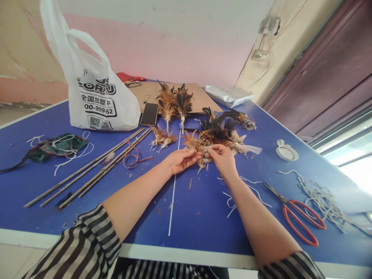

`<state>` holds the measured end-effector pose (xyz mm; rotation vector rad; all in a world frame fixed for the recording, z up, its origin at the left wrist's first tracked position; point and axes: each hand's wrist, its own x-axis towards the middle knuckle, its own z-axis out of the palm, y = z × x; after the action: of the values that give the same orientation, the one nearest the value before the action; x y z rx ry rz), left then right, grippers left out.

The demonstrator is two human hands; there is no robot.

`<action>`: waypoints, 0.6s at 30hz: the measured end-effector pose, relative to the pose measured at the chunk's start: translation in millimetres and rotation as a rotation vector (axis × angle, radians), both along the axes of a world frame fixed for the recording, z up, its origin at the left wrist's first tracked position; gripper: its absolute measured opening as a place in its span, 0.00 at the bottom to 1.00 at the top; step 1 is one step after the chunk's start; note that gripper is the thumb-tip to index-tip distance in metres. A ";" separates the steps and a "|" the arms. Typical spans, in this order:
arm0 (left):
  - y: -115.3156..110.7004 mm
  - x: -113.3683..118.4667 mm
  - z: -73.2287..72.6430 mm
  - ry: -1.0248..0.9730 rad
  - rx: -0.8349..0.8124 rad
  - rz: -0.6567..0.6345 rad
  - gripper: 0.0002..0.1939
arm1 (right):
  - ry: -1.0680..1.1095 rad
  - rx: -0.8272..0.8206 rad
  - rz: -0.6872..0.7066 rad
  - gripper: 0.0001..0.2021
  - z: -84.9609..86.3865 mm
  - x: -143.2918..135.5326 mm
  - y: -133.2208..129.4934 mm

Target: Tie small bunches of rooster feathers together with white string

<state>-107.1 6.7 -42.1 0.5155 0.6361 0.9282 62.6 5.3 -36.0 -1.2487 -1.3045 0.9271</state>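
My left hand [183, 160] is closed on a small bunch of brown feathers [192, 140], its thumb on their pale lower ends. Close beside it, my right hand [223, 158] pinches feathers between thumb and fingertips; how many is hidden. Just behind my hands lies a loose pile of black and brown feathers [217, 126] with pale fluffy ends. Two bound feather bundles [167, 102] on short sticks rest farther back, one brown and one darker. Small tied feather tufts [162, 138] lie to the left of my left hand.
Left are bamboo sticks [95, 166], purple cord [132, 157], dark green cloth [56, 147] and a white plastic bag [101, 89]. A phone [149, 114] touches the cardboard [200, 93]. Right are red-handled scissors [296, 215], tangled string [325, 203] and a tape roll [287, 152].
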 end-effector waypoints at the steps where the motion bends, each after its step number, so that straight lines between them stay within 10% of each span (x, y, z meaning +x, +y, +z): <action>1: -1.2 2.3 -0.1 -0.009 0.006 0.001 0.03 | 0.030 0.002 0.000 0.12 1.4 -0.5 -0.9; 18: 0.4 7.5 3.0 -0.060 -0.158 0.097 0.05 | 0.369 0.070 -0.169 0.12 2.3 2.2 0.0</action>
<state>-99.6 7.0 -39.1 0.3174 0.6782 0.9718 64.7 5.3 -33.6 -1.0557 -0.9186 0.9307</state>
